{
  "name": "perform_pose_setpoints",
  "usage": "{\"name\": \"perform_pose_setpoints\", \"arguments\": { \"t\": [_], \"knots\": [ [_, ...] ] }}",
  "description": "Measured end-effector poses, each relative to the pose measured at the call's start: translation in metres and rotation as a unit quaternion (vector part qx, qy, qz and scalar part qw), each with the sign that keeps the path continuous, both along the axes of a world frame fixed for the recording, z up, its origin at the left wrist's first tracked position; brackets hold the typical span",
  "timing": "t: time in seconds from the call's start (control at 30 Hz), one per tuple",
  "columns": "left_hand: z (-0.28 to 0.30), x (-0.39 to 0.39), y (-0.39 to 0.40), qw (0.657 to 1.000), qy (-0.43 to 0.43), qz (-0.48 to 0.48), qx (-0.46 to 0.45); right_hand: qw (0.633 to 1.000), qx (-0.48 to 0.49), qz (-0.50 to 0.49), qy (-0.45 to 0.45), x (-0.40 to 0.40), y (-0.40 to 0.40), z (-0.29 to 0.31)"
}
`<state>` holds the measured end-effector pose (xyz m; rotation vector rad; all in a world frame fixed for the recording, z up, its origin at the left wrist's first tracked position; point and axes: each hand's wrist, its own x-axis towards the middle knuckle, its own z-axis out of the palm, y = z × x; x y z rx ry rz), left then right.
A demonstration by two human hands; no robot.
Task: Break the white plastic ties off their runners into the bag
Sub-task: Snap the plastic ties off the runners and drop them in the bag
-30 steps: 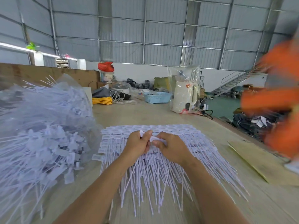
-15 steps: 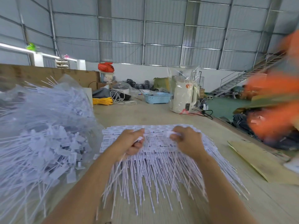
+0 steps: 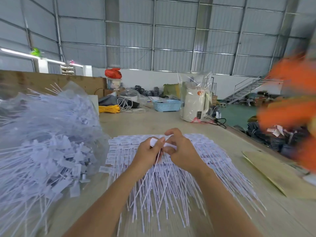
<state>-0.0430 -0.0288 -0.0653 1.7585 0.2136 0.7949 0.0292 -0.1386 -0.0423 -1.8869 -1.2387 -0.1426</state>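
A flat stack of white plastic ties on their runners (image 3: 213, 161) lies on the table in front of me, tails pointing toward me. Both hands meet over the stack's middle. My left hand (image 3: 148, 154) pinches the head of a white tie (image 3: 153, 140) whose thin tail hangs down past my wrist. My right hand (image 3: 181, 151) pinches the neighbouring white piece right beside it, fingers curled. To the left, a large clear bag (image 3: 51, 134) bulges with loose white ties.
A person in orange (image 3: 289, 113), blurred, moves at the right edge. A cardboard sheet (image 3: 277, 175) lies on the table to the right. At the table's far end stand a white appliance in plastic (image 3: 195, 105), a blue basket (image 3: 167, 105) and yellow cord (image 3: 109, 108).
Half a second ago my hands were pulled apart, each holding white plastic. Now they are together again at the stack's middle, pinching ties. The orange-clad person has shifted.
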Motion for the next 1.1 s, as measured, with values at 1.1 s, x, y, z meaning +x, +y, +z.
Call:
{"name": "perform_pose_setpoints", "arguments": {
  "t": [1.1],
  "knots": [
    [0.084,-0.087,0.085,0.944,0.186,0.211,0.173,0.988,-0.002,-0.157,-0.012,0.036,-0.011,-0.022]
  ]
}}
